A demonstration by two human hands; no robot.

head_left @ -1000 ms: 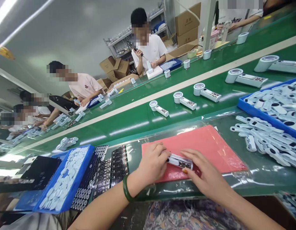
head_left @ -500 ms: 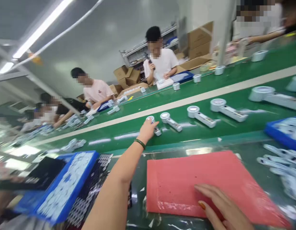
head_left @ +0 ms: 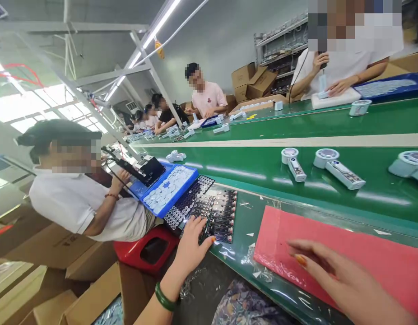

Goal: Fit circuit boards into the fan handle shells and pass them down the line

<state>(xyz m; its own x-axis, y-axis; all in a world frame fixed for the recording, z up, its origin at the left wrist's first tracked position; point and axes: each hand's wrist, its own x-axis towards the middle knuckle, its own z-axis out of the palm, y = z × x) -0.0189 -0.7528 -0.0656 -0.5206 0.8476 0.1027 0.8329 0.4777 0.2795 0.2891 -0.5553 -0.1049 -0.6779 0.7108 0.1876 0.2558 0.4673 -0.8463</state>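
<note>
Circuit-board panel (head_left: 225,216), black, slotted: laid flat on the green bench (head_left: 245,221), left of the red mat (head_left: 371,250) and apart from it. Its long axis is directed away from the near bench edge, toward the green conveyor (head_left: 243,158); its narrow strips are set crosswise. A second circuit-board panel (head_left: 204,203) is placed just beside it on the left, aligned much the same way.

Left hand (head_left: 192,250), green bracelet (head_left: 165,298) at the wrist: held at the near end of the panels, fingers (head_left: 196,224) spread and pointed away; whether contact is made cannot be told.

Right hand (head_left: 344,275): held over the red mat, fingers loosely bent, thumb apart, nothing gripped.

Black sheet of round pieces (head_left: 185,207): set between the second panel and a blue tray (head_left: 177,195) of pale parts.

Handheld magnifiers (head_left: 296,169): spaced along the conveyor, those at right with handles angled toward the near side.

Co-worker (head_left: 67,198), white shirt: seated at left.
</note>
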